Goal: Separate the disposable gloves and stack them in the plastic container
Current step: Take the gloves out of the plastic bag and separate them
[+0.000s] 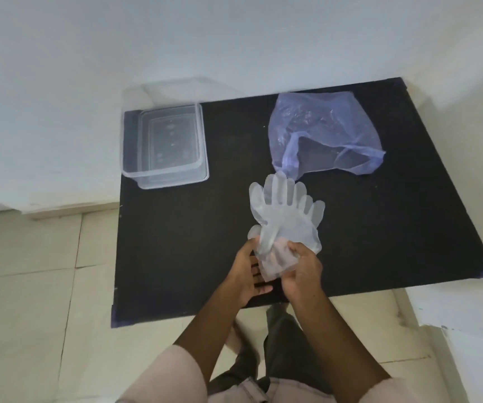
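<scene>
Translucent, thin plastic: the disposable gloves (285,216) hang together as a small bunch above the near middle of the black table (176,242), finger ends fanned upward and away from me, cuffs down in my hands. I count more than one set of glove fingers overlapping, but I cannot tell how many gloves are in the bunch. My right hand (301,271) is closed on the cuff end, thumb pressed against the plastic. My left hand (247,271) sits just beside it on the left edge of the bunch, thumb up against the plastic, the other fingers spread loosely underneath; it touches the gloves more than it clamps them.

Further off, at the far left corner of the table, the clear plastic container (164,146) stands open; whether anything lies inside it, I cannot tell. At the far right lies a crumpled purple plastic bag (321,132), its mouth turned toward the gloves. Pale floor tiles (31,286) show beside the table.
</scene>
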The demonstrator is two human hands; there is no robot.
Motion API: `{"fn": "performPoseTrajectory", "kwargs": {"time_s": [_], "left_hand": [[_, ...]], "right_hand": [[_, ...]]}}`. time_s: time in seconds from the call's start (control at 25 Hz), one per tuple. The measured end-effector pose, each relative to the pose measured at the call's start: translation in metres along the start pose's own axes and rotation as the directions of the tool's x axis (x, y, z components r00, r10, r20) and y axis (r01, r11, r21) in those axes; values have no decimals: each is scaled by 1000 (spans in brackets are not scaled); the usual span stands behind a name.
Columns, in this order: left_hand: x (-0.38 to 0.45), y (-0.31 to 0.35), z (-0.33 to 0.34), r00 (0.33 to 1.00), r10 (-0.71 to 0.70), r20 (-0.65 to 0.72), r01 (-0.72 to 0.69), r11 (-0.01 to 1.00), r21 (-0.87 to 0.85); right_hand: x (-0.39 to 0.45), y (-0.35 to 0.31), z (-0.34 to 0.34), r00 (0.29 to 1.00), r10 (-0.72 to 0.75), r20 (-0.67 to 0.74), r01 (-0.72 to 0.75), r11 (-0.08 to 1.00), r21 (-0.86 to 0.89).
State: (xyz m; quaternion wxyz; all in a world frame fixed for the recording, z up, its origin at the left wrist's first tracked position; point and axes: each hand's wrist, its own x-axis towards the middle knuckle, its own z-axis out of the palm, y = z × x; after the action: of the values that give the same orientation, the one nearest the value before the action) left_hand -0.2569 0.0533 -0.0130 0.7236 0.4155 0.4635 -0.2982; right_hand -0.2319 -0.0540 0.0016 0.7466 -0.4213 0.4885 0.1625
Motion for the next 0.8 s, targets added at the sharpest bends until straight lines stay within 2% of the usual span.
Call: {"fn": "performPoseTrajectory", "kwargs": {"time_s": [0.12,0.24,0.28,0.4,0.52,0.6,0.68,0.72,0.76,0.8], "left_hand": [[4,1,-25,985,155,-69,-165,972,-167],[6,13,-46,927,255,-276,-270,963,-17],[7,16,-52,911,276,-306,-282,959,27],[12,25,-67,896,317,-312,-301,948,100],[13,31,-78,903,303,-305,-275,952,131],[10,29,-87,928,261,-266,-227,962,153],[7,20,-94,945,230,-234,-181,960,215],[7,13,-95,949,225,-221,-169,955,243],[7,8,-94,951,224,-213,-165,950,264],[7,3,-92,948,233,-216,-167,943,287]], "right_hand": [[-2,31,-5,995,-2,100,13,994,-108],[-2,47,-10,1000,6,29,-2,992,-126],[-2,48,-12,999,24,26,-21,994,-107],[-4,48,-10,993,101,60,-89,981,-169],[-6,50,-11,980,152,126,-91,913,-397],[-8,49,-15,987,91,135,10,793,-609],[-7,45,-23,976,-185,116,204,582,-788],[-8,42,-25,921,-362,145,300,420,-857],[-9,40,-26,825,-519,222,375,209,-903],[-9,37,-24,707,-610,359,430,-33,-902]]}}
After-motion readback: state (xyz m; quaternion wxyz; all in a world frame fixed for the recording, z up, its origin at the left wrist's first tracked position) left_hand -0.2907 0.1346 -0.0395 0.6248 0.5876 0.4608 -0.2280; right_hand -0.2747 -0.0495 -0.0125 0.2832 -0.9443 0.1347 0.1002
